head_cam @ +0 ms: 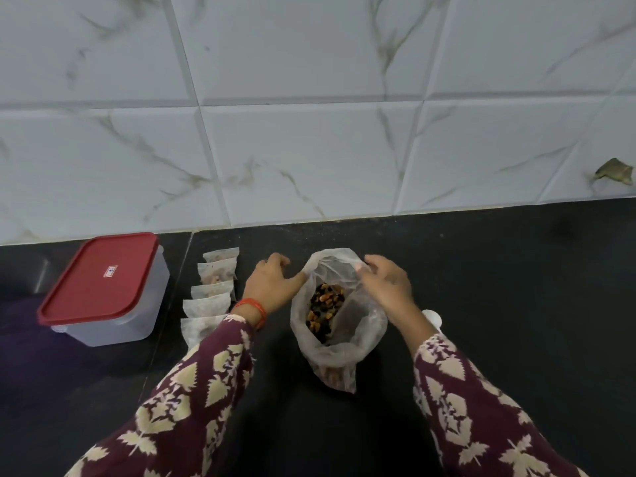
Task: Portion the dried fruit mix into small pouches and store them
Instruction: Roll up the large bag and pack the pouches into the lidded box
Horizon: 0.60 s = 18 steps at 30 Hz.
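A translucent plastic bag (344, 349) stands open on the black counter, with the dried fruit mix (323, 306) of brown and dark pieces showing inside. My left hand (272, 284) pinches the bag's rim on its left side. My right hand (385, 280) grips the rim on the right, fingers curled over the edge. A row of several small white pouches (210, 294) lies just left of my left wrist, some with fruit faintly visible inside; my sleeve covers the nearest one in part.
A clear plastic box with a red lid (103, 284), closed, sits at the left of the black counter (499, 270). A small white object (434, 318) peeks out behind my right wrist. The marble-tiled wall (309, 132) rises behind, with a brown scrap (614, 172) at far right.
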Motion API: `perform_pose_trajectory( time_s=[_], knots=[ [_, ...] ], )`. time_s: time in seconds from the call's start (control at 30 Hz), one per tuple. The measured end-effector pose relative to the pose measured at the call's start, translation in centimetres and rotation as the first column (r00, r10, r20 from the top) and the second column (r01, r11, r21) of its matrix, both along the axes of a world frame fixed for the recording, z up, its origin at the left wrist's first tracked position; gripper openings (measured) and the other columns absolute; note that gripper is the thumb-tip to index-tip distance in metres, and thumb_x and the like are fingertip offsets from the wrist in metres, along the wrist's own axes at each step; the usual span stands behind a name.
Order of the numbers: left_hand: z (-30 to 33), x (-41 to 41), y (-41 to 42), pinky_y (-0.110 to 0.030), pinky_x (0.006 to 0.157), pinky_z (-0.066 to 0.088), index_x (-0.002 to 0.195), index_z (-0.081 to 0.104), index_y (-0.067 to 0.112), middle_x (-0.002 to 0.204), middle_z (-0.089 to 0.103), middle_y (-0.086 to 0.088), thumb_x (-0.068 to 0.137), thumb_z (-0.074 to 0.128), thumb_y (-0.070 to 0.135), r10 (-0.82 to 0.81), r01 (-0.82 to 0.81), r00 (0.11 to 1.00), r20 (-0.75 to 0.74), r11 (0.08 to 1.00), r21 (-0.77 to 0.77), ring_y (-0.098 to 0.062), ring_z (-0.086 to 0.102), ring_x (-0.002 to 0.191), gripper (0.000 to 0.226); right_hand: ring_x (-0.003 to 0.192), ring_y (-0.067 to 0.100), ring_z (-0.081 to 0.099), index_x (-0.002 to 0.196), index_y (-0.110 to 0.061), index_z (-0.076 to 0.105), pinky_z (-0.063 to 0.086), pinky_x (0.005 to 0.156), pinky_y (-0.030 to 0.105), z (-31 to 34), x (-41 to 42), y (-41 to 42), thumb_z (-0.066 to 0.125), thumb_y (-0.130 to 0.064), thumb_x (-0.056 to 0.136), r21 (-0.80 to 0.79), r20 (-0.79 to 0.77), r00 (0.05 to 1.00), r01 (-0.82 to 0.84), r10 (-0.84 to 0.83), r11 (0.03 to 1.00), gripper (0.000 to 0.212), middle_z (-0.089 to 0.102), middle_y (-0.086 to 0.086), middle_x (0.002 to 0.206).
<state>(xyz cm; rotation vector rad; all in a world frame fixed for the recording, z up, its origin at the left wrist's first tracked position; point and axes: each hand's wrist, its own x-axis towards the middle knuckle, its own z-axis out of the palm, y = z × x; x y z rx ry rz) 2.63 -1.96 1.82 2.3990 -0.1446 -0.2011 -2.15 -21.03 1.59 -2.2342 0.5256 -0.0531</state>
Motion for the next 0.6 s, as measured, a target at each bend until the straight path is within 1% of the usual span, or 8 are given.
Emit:
perform_pose_trajectory(
  time_s=[0.13, 0.23, 0.3, 0.37, 0.43, 0.47, 0.53, 0.6],
  knots=[
    [-0.1, -1.2, 1.6, -0.036, 0.066, 0.06, 0.11, 0.059, 0.008, 0.106, 0.064, -0.013, 0.088, 0.063, 0.014, -0.084, -0.084, 0.898, -0.431, 0.93, -0.357, -0.021, 0.067, 0.084, 0.023, 0.091, 0.016, 0.068, 0.103, -0.021, 0.072, 0.056, 0.084, 0.037, -0.5, -1.8, -1.5, 0.067, -0.017, 0.084, 0.322, -0.011, 1.0, 0.025, -0.023, 0.946, 0.02, 0.073, 0.0, 0.095],
    [-0.5, -2.2, 1.1, -0.02, 0.05, 0.053, 0.078, 0.062, 0.014, 0.074, 0.068, -0.006, 0.082, 0.066, 0.007, 0.045, -0.071, 0.992, -0.118, 0.969, -0.235, -0.014, 0.066, 0.057, 0.009, 0.079, 0.012, 0.062, 0.092, -0.019, 0.069, 0.047, 0.066, 0.026, -1.0, -2.4, -0.8, 0.071, -0.02, 0.08, -0.107, 0.149, 0.983, 0.124, -0.108, 0.986, 0.013, 0.065, -0.007, 0.083],
    [-0.7, -2.6, 0.6, -0.017, 0.05, 0.041, 0.073, 0.057, 0.017, 0.068, 0.061, 0.002, 0.08, 0.065, 0.012, 0.085, -0.074, 0.985, 0.151, 0.994, -0.081, -0.013, 0.06, 0.061, 0.012, 0.075, 0.018, 0.059, 0.092, -0.016, 0.058, 0.035, 0.059, 0.026, -1.1, -2.8, 0.2, 0.066, -0.019, 0.083, -0.403, 0.256, 0.965, 0.152, -0.048, 0.902, 0.012, 0.061, -0.002, 0.081],
    [-1.1, -2.9, 0.4, -0.023, 0.058, 0.04, 0.078, 0.053, 0.021, 0.076, 0.059, 0.003, 0.081, 0.065, 0.022, 0.062, -0.059, 0.972, 0.229, 0.998, -0.022, -0.015, 0.057, 0.072, 0.013, 0.08, 0.021, 0.06, 0.101, -0.016, 0.052, 0.035, 0.06, 0.027, -1.5, -3.1, 0.1, 0.065, -0.025, 0.085, -0.481, 0.247, 0.968, 0.092, 0.035, 0.872, 0.022, 0.061, 0.001, 0.089],
    [-1.5, -3.1, 0.9, -0.028, 0.066, 0.046, 0.091, 0.049, 0.023, 0.092, 0.058, 0.0, 0.082, 0.066, 0.036, 0.042, -0.04, 0.994, 0.105, 0.999, -0.023, -0.017, 0.058, 0.083, 0.024, 0.094, 0.021, 0.061, 0.12, -0.016, 0.051, 0.045, 0.072, 0.029, -1.3, -3.4, -0.8, 0.064, -0.035, 0.086, -0.289, 0.112, 0.994, 0.019, 0.015, 0.957, 0.041, 0.062, 0.002, 0.104],
    [-1.5, -3.2, 1.2, -0.03, 0.066, 0.049, 0.099, 0.047, 0.022, 0.099, 0.057, -0.002, 0.082, 0.068, 0.039, 0.037, -0.04, 0.999, -0.037, 0.995, -0.09, -0.018, 0.059, 0.089, 0.032, 0.101, 0.021, 0.061, 0.129, -0.016, 0.048, 0.049, 0.081, 0.032, -0.8, -3.8, -1.4, 0.063, -0.036, 0.087, -0.033, 0.023, 0.999, 0.024, -0.023, 0.999, 0.049, 0.062, 0.003, 0.111],
    [-1.0, -4.3, 1.9, -0.033, 0.067, 0.056, 0.112, 0.046, 0.018, 0.108, 0.058, -0.005, 0.082, 0.072, 0.029, -0.059, -0.086, 0.918, -0.391, 0.935, -0.343, -0.022, 0.061, 0.098, 0.041, 0.102, 0.023, 0.064, 0.132, -0.013, 0.051, 0.054, 0.084, 0.039, -0.1, -4.9, -2.3, 0.062, -0.024, 0.09, 0.495, -0.124, 0.991, 0.097, -0.04, 0.863, 0.045, 0.066, 0.008, 0.113],
    [-0.9, -5.3, 2.0, -0.038, 0.075, 0.059, 0.116, 0.048, 0.011, 0.111, 0.062, -0.014, 0.082, 0.069, 0.009, -0.168, -0.157, 0.83, -0.533, 0.845, -0.511, -0.027, 0.066, 0.097, 0.04, 0.09, 0.023, 0.07, 0.117, -0.005, 0.062, 0.058, 0.071, 0.035, -0.1, -5.8, -2.5, 0.063, -0.01, 0.089, 0.664, -0.185, 0.982, 0.11, 0.021, 0.74, 0.029, 0.071, 0.012, 0.101]
  ],
)
